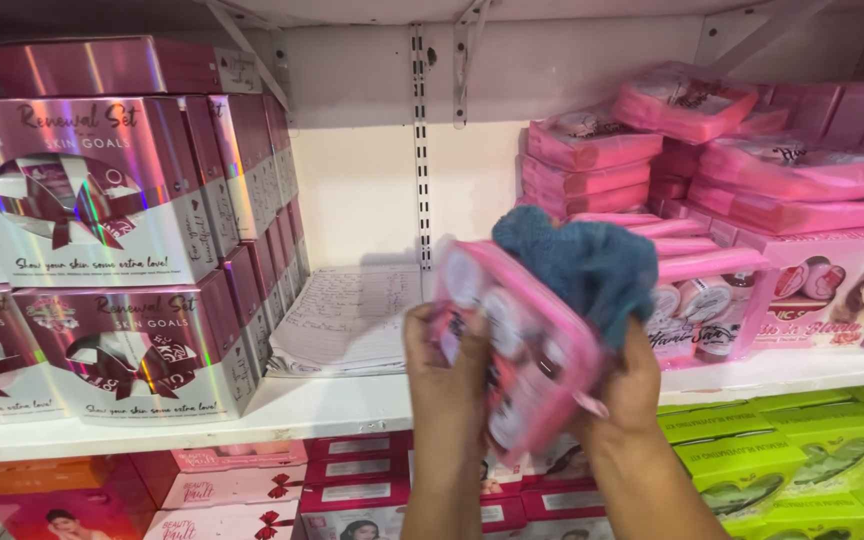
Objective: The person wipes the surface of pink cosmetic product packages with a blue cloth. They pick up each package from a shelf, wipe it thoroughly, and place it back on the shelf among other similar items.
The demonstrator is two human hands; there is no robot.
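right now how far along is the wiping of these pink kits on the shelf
Done: cannot tell which stacked pink packs were wiped. In hand: left hand holds a pink kit pouch; right hand presses a blue cloth on it. Left: that pouch is not yet on the white shelf.

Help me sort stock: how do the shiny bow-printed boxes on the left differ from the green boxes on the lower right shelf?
The holographic gift boxes are silver-pink with a ribbon bow picture; the green boxes are plain lime. The holographic ones are stacked on the white shelf; the green ones sit below it. Both are cardboard cartons standing in rows.
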